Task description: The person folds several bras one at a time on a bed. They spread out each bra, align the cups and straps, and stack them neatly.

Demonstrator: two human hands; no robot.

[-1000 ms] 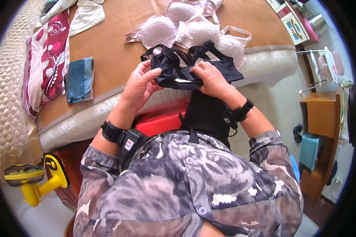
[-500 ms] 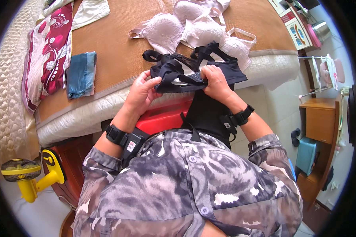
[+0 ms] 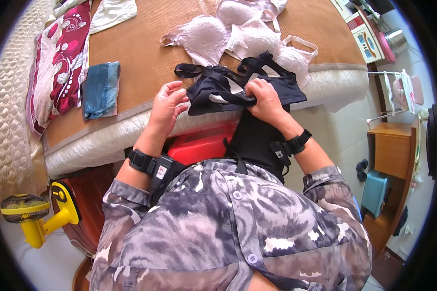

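Your right hand point(image 3: 266, 103) grips one black bra point(image 3: 206, 89); your left hand point(image 3: 168, 107), loosely spread, hovers beside it; one folded blue cloth point(image 3: 100, 92) lies left of that bra.

No text can be read. A small white label point(image 3: 162, 171) is borne by the black left-wrist device point(image 3: 171, 167), and a smaller pale label point(image 3: 278, 154) by the right-wrist device point(image 3: 277, 147); their markings cannot be made out.

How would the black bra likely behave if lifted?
The black bra would probably flop, since its left strap lies in a loose loop. It looks light, being mostly thin fabric. Gripped only by the right hand, its ends may droop.
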